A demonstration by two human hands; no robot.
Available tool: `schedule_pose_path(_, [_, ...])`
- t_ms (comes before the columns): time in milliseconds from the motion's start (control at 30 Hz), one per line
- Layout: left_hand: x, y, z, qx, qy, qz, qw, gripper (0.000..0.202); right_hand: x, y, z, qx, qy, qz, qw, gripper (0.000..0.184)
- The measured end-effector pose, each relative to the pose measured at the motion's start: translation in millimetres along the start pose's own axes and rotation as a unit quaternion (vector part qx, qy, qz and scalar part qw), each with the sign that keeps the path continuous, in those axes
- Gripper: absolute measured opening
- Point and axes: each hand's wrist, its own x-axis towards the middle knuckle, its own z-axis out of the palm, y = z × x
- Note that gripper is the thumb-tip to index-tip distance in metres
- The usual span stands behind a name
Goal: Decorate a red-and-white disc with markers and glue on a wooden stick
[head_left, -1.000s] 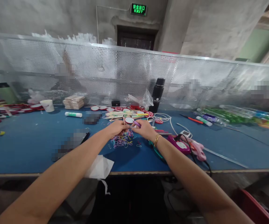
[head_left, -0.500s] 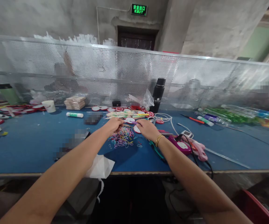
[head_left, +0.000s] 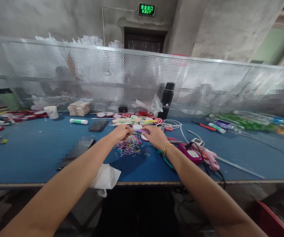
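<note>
Step in hand (judged): fine two-handed work on a thin stick point(head_left: 126, 127) and a purple piece point(head_left: 143, 131), brought together between the fingertips just above a pile of small coloured bands point(head_left: 129, 146).
Left hand point(head_left: 121, 133): grip clenched around the thin stick, whose tip pokes up past the knuckles; fist turned inward towards the other hand.
Right hand point(head_left: 156, 136): thumb and forefinger pinched on the purple piece, which lies level and points at the left hand; too small to tell whether it is a stretched band or a short rod.
Arm pose: both forearms reach forward from the near edge of the desk point(head_left: 33, 148) and converge, the hands near each other but not touching; a gold bracelet point(head_left: 166, 148) sits on the right wrist.
Location of the work: mid-desk, over the near side of the band pile, with red-and-white round discs point(head_left: 137, 126) just beyond and a bundle of sticks point(head_left: 132, 121) behind those.
Next move calls for (judged): both pinches kept firm and the stick held steady, since the parts are small and light, with loose bands directly below.
Surroundings: black flask point(head_left: 167, 100) beyond the right hand; pink tool with a cord point(head_left: 207, 158) to the right; white cloth point(head_left: 106, 177) at the near edge; perforated metal screen point(head_left: 132, 75) along the back.
</note>
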Motion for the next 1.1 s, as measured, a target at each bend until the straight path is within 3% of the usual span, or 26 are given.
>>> schedule_pose_path(267, [4.0, -3.7, -2.2, -0.005, -0.036, 0.038, 0.999, 0.023, 2.0, 4.1, 0.9, 0.049, 0.017, -0.026, 0.998, 0.020])
schedule_pose_path(633, [8.5, -3.3, -4.0, 0.045, -0.001, 0.088, 0.995, 0.012, 3.9, 3.0, 0.1, 0.033, -0.024, -0.013, 0.999, 0.030])
schedule_pose_path(833, [10.8, -7.0, -2.0, 0.053, 0.003, 0.124, 0.991, 0.007, 3.1, 3.1, 2.7, 0.061, -0.004, -0.004, 0.998, 0.031])
schedule_pose_path(1100, [2.1, 6.8, 5.1, -0.018, 0.018, 0.077, 0.997, 0.021, 12.7, 20.6, -19.8, 0.115, -0.061, 0.056, 0.990, 0.021])
